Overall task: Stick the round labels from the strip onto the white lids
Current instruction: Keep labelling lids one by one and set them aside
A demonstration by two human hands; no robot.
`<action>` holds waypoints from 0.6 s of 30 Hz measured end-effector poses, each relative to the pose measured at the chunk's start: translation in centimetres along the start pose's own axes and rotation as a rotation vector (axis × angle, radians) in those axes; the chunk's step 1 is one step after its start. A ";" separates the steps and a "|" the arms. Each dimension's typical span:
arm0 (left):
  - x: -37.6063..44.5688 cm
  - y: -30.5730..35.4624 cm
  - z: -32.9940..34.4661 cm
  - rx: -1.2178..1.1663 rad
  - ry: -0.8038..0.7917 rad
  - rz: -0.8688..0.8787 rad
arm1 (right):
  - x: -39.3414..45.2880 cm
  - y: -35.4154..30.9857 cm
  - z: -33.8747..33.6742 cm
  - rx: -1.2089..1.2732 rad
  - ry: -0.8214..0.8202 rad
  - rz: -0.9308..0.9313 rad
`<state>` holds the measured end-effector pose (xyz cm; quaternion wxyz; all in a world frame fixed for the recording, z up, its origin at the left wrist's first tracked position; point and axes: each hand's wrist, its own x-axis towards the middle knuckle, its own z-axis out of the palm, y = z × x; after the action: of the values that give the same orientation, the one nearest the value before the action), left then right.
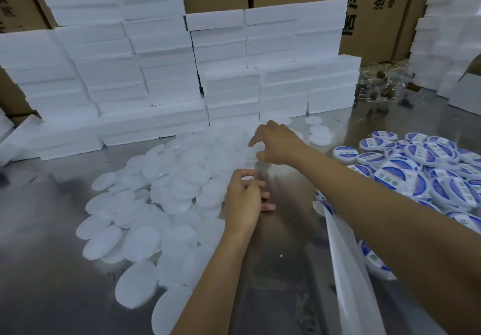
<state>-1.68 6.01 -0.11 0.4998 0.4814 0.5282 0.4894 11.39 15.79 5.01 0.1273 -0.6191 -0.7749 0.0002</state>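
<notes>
- Lids (166,191), blank, lie heaped at 9 o'clock of the hands, within easy reach on the table (39,269).
- Right hand (276,143) reaches to 12 o'clock over the heap, thumb and fingers apart, seemingly to take a lid.
- Left hand (243,199) is curled; whether it holds anything I cannot tell.
- Strip (346,264) trails at 4 o'clock, beside labelled lids (416,173) at 3 o'clock, probably kept separate.

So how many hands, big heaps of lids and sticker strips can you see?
Hands: 2, left hand and right hand
Heap of plain white lids: 1
Heap of labelled lids: 1
Label strip: 1
Total: 5
</notes>
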 end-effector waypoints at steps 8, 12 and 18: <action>0.4 0.1 0.0 0.000 -0.020 -0.020 | 0.1 0.8 0.1 0.148 0.174 -0.021; 0.2 0.2 0.0 -0.019 -0.026 -0.015 | -1.0 0.8 -1.4 0.494 0.132 0.048; -0.5 0.4 -0.1 -0.060 -0.004 -0.016 | -3.7 0.7 -3.2 0.933 0.063 0.240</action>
<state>-1.71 5.54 0.30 0.5189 0.4632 0.5160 0.5000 13.45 11.93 7.23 0.4139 -0.5806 -0.6110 0.3438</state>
